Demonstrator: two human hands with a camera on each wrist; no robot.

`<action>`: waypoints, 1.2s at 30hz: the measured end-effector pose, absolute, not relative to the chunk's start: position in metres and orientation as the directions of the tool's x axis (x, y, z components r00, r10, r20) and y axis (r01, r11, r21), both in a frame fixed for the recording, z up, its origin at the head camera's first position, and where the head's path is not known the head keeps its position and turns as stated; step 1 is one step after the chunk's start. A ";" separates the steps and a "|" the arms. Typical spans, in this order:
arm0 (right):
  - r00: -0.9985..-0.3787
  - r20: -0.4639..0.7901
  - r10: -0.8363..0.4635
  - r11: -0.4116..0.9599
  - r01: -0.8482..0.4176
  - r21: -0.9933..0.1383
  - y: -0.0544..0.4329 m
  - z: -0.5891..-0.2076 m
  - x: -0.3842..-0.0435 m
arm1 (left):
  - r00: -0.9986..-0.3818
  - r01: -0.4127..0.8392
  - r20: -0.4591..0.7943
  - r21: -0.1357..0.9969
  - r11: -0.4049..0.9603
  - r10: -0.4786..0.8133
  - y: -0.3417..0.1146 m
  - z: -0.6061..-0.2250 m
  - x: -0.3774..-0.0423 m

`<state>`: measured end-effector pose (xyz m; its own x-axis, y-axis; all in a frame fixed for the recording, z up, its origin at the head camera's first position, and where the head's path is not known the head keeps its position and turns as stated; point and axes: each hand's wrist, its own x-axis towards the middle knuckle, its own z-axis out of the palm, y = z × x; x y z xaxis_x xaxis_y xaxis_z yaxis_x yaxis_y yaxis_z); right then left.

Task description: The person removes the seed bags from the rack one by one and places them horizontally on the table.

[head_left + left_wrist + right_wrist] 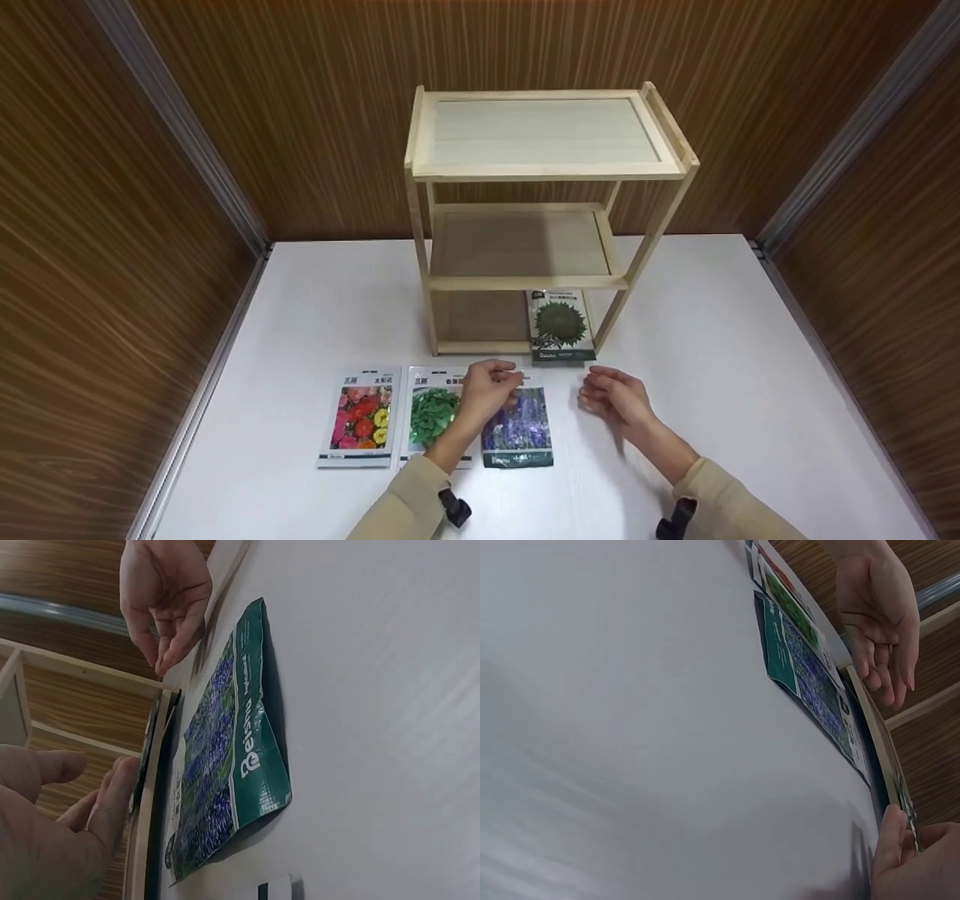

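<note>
My left hand (487,388) hovers over the top of a seed packet with purple flowers (525,427), fingers loosely bent and holding nothing. To its right, my right hand (616,397) is above the white table, also empty with relaxed fingers. A sunflower seed packet (561,326) lies on the bottom shelf at the right, its lower end at the shelf's front edge, just beyond both hands. In the left wrist view the purple-flower packet (217,742) lies slightly bulged on the table. Left of it in the head view is a green-leaf seed packet (433,420), partly covered by my left forearm.
A three-tier wooden shelf (551,171) stands at the back middle, its upper boards overhanging the bottom one in this view. A packet with red and yellow flowers (364,420) lies farthest left. Wood-grain panels (337,112) enclose the white table (720,330) at the back and sides.
</note>
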<state>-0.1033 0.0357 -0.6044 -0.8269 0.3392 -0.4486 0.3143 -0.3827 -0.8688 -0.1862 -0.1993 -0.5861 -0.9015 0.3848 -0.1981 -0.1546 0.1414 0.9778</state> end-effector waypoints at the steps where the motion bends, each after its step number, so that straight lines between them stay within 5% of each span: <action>1: -0.826 -0.449 0.342 -0.388 0.311 -0.868 0.037 -0.604 -0.104 | -0.902 -0.162 -0.203 0.977 0.136 0.382 -0.197 -0.587 -0.187; 19: -0.838 -0.460 0.294 -0.441 0.308 -0.843 0.055 -0.602 -0.119 | -0.907 -0.269 -0.274 0.961 0.062 0.320 -0.173 -0.590 -0.209; 36: -0.811 -0.486 0.326 -0.464 0.311 -0.829 0.055 -0.603 -0.135 | -0.918 -0.247 -0.248 0.968 0.042 0.311 -0.161 -0.599 -0.216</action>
